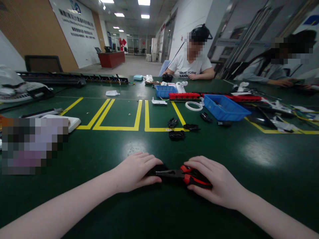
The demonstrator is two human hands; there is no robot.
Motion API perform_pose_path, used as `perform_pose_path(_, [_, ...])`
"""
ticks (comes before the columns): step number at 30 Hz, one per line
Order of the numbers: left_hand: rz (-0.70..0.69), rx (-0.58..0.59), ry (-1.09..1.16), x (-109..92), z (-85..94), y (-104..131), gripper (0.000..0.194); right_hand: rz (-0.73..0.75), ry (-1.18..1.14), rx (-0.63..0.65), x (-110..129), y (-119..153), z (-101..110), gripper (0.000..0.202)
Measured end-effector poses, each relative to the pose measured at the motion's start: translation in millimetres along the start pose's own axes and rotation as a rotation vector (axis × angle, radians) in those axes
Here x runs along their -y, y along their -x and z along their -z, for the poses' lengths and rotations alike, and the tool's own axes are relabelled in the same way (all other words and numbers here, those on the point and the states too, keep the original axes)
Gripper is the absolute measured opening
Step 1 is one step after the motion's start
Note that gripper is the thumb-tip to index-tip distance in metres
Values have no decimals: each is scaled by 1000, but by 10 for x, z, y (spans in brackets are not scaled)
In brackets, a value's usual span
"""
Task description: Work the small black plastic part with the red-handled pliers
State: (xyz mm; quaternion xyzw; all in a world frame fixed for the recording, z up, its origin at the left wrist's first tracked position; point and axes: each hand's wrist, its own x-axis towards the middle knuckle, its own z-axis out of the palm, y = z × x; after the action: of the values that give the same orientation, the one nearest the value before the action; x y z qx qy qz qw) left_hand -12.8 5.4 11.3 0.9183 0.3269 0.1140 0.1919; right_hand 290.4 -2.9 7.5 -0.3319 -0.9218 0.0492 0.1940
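My right hand (211, 181) is closed around the red and black handles of long-nose pliers (174, 173), whose jaws point left. Between the fingers and thumb of my left hand (139, 171) is a dark part (155, 170), mostly covered by the fingers, so its kind is hidden. The tips of the pliers reach this dark part; whether they grip it I cannot tell. Beyond my hands lie several black ribbed plastic pieces, among them one piece (176, 135) nearest to me and another (172, 122) just behind it.
A blue bin (224, 108) and a smaller blue bin (165, 90) stand further back, beside a roll of white tape (193, 106) and a red strip (184, 96). Yellow tape (116, 128) marks the green table. Wires and scraps lie at right. Two people sit across the table.
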Motion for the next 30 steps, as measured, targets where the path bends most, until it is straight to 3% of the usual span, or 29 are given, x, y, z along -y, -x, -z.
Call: perform_pose_path(30, [33, -5, 50, 35, -20, -11, 33, -25, -41, -6, 22, -9, -41, 39])
